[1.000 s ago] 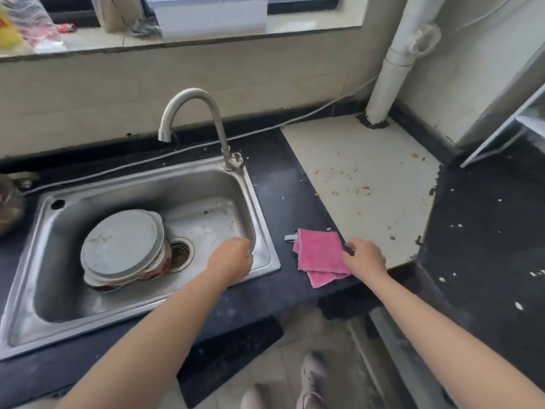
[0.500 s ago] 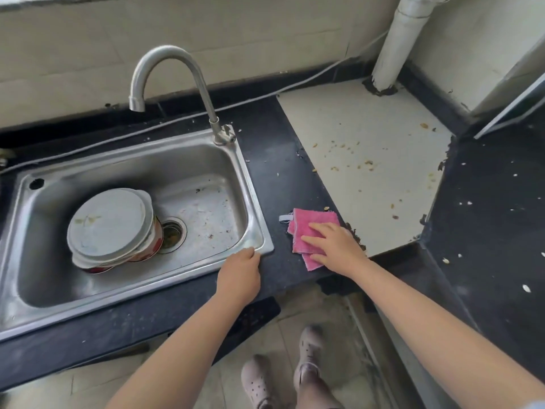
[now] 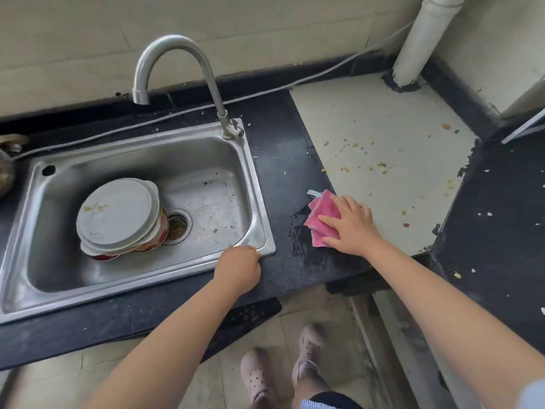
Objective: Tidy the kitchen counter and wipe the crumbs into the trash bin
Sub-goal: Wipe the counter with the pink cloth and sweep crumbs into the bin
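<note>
A folded pink cloth (image 3: pixel 320 215) lies on the dark counter (image 3: pixel 283 160) at the edge of the pale tile section (image 3: pixel 383 119). My right hand (image 3: pixel 351 225) presses flat on the cloth, fingers spread over it. A wet smear shows on the counter just left of and below the cloth. Yellowish crumbs (image 3: pixel 354 146) are scattered over the pale tile, and white crumbs (image 3: pixel 486 214) dot the dark counter at right. My left hand (image 3: pixel 239 270) rests on the front right corner of the steel sink (image 3: pixel 259 208), fingers curled. No trash bin is in view.
Upturned stacked bowls (image 3: pixel 121 216) sit in the sink beside the drain (image 3: pixel 177 225). A curved tap (image 3: pixel 177 69) rises behind the sink. A white pipe (image 3: pixel 424 39) stands at the back right corner. My feet in pale clogs (image 3: pixel 283 370) are on the floor below.
My right hand moved from the cloth's right edge onto its top and pushed it toward the pale tile, leaving a wet smear. My left hand shifted to the sink's front corner. The view tilted down.
</note>
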Motion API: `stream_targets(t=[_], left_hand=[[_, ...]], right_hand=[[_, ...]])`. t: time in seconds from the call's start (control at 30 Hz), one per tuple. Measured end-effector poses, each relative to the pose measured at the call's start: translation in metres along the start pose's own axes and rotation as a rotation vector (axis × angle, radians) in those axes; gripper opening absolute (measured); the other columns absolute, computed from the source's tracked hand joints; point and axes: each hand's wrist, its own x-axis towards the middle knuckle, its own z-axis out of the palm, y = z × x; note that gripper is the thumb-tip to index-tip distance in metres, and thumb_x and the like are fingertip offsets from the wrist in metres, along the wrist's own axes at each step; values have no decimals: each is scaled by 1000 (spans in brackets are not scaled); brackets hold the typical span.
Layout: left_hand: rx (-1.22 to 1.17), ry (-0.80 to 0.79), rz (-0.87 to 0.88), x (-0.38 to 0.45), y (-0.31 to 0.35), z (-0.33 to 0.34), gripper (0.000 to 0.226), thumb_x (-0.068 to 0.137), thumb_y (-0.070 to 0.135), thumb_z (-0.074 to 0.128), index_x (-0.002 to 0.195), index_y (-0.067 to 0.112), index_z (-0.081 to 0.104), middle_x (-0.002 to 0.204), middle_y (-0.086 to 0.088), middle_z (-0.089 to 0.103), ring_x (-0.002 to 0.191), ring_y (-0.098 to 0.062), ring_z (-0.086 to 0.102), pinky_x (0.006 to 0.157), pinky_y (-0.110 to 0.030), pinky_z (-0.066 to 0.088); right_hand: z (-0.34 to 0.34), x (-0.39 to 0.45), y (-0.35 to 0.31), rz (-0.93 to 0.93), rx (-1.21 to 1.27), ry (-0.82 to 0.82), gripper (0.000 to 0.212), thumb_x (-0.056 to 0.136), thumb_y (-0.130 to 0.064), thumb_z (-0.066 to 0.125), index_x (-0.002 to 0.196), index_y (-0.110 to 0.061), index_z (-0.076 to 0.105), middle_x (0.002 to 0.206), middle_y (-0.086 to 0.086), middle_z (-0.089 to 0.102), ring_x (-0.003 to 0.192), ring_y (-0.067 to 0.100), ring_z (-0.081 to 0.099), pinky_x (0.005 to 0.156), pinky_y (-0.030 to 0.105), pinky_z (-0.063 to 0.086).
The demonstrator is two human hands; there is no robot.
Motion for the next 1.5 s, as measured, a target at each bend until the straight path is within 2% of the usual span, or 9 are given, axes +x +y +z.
stream_targets(t=[0.23, 0.37, 0.43, 0.57, 0.7, 0.9, 1.03, 1.23, 1.5], left_hand=[[-175, 116, -33, 10, 24, 1, 24, 92, 9, 36, 103, 3, 57, 112, -9, 56, 108, -28, 52, 79, -34, 41], [-223, 77, -75, 13, 22, 11, 34, 90, 6, 38, 118, 8, 57, 122, -8, 56, 113, -28, 51, 89, -34, 45], [-190, 70, -69, 14, 20, 14, 40, 89, 6, 39, 124, 12, 56, 124, -7, 56, 115, -28, 51, 91, -33, 44], [-61, 93, -62, 16, 23, 10, 36, 88, 7, 41, 118, 11, 60, 113, -9, 60, 107, -29, 54, 80, -31, 43], [44, 73, -86, 19, 30, 5, 32, 90, 9, 41, 114, 10, 62, 108, -10, 59, 105, -29, 55, 73, -30, 39], [104, 76, -99, 20, 34, 5, 34, 90, 8, 39, 114, 12, 64, 107, -9, 61, 103, -28, 56, 73, -28, 38], [45, 99, -119, 19, 35, 4, 33, 88, 6, 41, 110, 8, 66, 109, -10, 61, 105, -29, 54, 69, -29, 33], [-19, 104, -138, 20, 39, 3, 34, 90, 6, 42, 114, 6, 66, 126, -4, 54, 118, -25, 47, 84, -32, 43], [-37, 42, -193, 27, 42, -3, 32, 93, 8, 41, 112, 5, 67, 124, -5, 53, 107, -27, 57, 84, -32, 45]], right_hand=[[4, -3, -14, 93, 252, 164, 32, 87, -22, 59, 119, -18, 64, 125, 8, 58, 112, 31, 48, 92, 34, 37], [18, -25, -52, 8, 167, 301, 28, 46, -25, 90, 70, -22, 75, 72, 1, 66, 61, 23, 61, 52, 31, 47], [32, -32, -67, 10, 124, 292, 29, 40, -29, 91, 61, -24, 72, 64, -1, 63, 53, 19, 58, 47, 28, 44], [31, -27, -54, 70, 76, 296, 24, 53, -40, 86, 70, -28, 74, 75, -1, 66, 64, 20, 61, 61, 29, 46], [22, -21, 10, 265, 197, 276, 31, 93, -30, 49, 121, -23, 60, 126, 5, 51, 117, 26, 43, 95, 37, 29], [14, -19, 85, 635, 370, 338, 30, 92, -21, 52, 116, -7, 63, 122, 17, 53, 114, 34, 46, 97, 40, 36], [11, -28, 41, 409, 401, 394, 26, 90, -19, 56, 112, -11, 67, 110, 15, 58, 103, 32, 51, 92, 39, 39], [32, -47, -62, -38, 267, 328, 21, 50, -27, 86, 66, -23, 73, 67, 2, 62, 57, 22, 59, 52, 30, 46], [30, -50, 48, 299, 375, 335, 29, 92, -27, 52, 118, -33, 62, 121, 3, 56, 114, 27, 49, 98, 39, 33]])
